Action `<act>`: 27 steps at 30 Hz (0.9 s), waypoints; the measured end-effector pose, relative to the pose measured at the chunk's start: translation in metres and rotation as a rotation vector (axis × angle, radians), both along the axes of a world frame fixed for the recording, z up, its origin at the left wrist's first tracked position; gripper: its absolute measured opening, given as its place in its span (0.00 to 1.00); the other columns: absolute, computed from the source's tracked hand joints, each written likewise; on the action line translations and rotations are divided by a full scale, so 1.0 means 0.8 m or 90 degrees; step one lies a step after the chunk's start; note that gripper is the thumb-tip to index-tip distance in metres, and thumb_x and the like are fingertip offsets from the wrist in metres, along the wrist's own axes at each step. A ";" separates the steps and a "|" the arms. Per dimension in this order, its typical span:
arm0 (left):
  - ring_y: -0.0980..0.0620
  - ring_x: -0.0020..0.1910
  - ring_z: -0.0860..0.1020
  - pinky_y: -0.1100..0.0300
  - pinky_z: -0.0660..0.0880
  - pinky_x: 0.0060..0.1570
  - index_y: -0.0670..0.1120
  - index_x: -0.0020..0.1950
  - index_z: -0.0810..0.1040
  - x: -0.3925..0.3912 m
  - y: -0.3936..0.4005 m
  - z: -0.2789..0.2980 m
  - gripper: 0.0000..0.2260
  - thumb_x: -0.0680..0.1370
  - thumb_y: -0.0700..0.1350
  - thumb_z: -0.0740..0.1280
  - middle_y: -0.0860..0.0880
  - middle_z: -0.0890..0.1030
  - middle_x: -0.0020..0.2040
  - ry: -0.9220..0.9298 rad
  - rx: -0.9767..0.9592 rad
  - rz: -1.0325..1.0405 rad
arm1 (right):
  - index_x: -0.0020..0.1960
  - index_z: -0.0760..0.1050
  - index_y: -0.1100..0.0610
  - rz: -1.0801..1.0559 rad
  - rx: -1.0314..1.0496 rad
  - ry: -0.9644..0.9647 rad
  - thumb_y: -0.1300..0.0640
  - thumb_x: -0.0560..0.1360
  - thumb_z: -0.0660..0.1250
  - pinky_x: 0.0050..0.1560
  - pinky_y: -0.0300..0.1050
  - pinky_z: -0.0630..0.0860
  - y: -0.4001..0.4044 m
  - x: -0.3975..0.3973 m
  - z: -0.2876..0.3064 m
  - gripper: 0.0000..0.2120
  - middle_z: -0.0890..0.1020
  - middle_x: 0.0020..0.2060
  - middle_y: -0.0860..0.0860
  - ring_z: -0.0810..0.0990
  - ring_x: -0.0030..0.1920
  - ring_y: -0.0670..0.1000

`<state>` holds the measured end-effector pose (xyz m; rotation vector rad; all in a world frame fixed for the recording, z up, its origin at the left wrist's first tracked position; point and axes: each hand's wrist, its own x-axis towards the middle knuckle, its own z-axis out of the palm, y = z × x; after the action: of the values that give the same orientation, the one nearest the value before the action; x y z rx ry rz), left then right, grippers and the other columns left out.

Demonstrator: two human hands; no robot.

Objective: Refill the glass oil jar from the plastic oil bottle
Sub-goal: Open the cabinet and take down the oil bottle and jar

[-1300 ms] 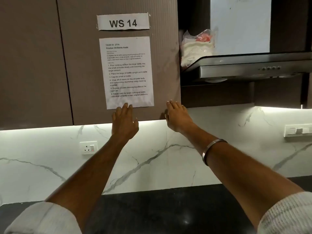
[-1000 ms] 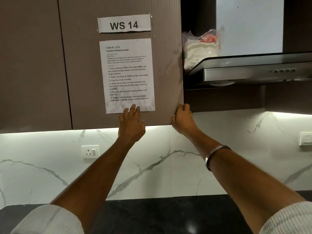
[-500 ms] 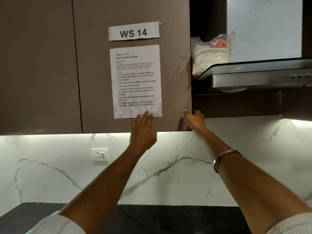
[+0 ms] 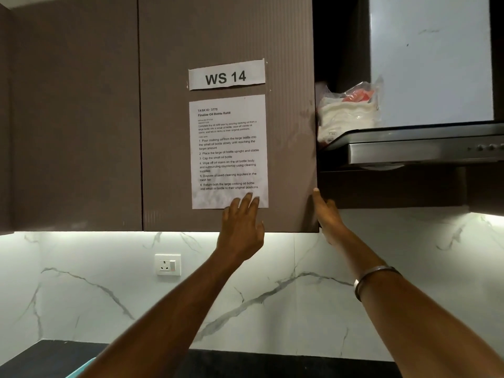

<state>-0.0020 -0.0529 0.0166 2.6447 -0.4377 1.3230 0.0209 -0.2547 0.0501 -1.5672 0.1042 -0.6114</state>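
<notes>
Neither the glass oil jar nor the plastic oil bottle shows in the head view. Both arms reach up to a brown upper cabinet door (image 4: 163, 132) that is closed or very nearly so. My left hand (image 4: 241, 227) lies flat on the door's front, its straight fingertips on the lower edge of a taped task sheet (image 4: 229, 151). My right hand (image 4: 328, 216) is at the door's lower right edge, thumb on the front side and fingers hooked out of sight behind the edge.
A "WS 14" label (image 4: 226, 76) sits above the sheet. Right of the door, a steel range hood (image 4: 422, 148) juts out with a plastic bag (image 4: 349, 113) on top. Below are a marble backsplash, a wall socket (image 4: 167, 264) and a dark countertop (image 4: 245, 364).
Both hands rose from just under the cabinet onto the door. The left one slid up to the sheet. The right one moved to the door's right edge and hooked round it.
</notes>
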 end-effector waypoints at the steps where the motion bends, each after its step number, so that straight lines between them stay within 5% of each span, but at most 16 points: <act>1: 0.45 0.76 0.55 0.47 0.54 0.73 0.48 0.78 0.57 -0.001 -0.001 0.004 0.26 0.81 0.51 0.57 0.48 0.56 0.78 -0.004 0.000 -0.002 | 0.72 0.60 0.60 0.014 0.016 -0.012 0.39 0.79 0.54 0.63 0.53 0.69 0.001 -0.004 0.001 0.31 0.68 0.70 0.58 0.69 0.67 0.60; 7: 0.45 0.76 0.54 0.48 0.52 0.74 0.48 0.78 0.56 -0.028 -0.011 0.029 0.26 0.81 0.50 0.57 0.48 0.56 0.78 -0.036 -0.018 -0.042 | 0.69 0.67 0.58 0.026 0.010 -0.098 0.46 0.83 0.50 0.55 0.46 0.69 0.017 -0.039 -0.010 0.22 0.74 0.60 0.54 0.74 0.59 0.55; 15: 0.45 0.75 0.56 0.49 0.53 0.73 0.47 0.78 0.57 -0.073 -0.027 0.057 0.26 0.81 0.50 0.58 0.48 0.57 0.78 -0.083 -0.027 -0.092 | 0.45 0.75 0.59 -0.001 -0.035 -0.222 0.52 0.83 0.54 0.37 0.38 0.69 0.019 -0.082 -0.028 0.16 0.77 0.37 0.52 0.75 0.39 0.49; 23: 0.47 0.76 0.55 0.48 0.59 0.73 0.48 0.78 0.55 -0.126 -0.013 0.076 0.28 0.80 0.53 0.59 0.47 0.56 0.78 -0.122 -0.104 -0.184 | 0.42 0.71 0.60 0.070 -0.016 -0.357 0.55 0.82 0.56 0.34 0.35 0.70 0.052 -0.137 -0.032 0.14 0.75 0.34 0.53 0.72 0.35 0.48; 27: 0.47 0.74 0.58 0.47 0.64 0.70 0.50 0.78 0.54 -0.158 0.002 0.095 0.29 0.79 0.57 0.58 0.47 0.57 0.76 -0.154 -0.171 -0.237 | 0.42 0.68 0.68 0.171 0.015 -0.435 0.49 0.77 0.58 0.40 0.48 0.69 0.083 -0.168 -0.026 0.20 0.72 0.37 0.66 0.70 0.38 0.57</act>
<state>-0.1287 -0.0511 0.0929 2.0726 -0.6895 1.4596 -0.1134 -0.1884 0.0295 -1.2471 -0.6001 -0.8900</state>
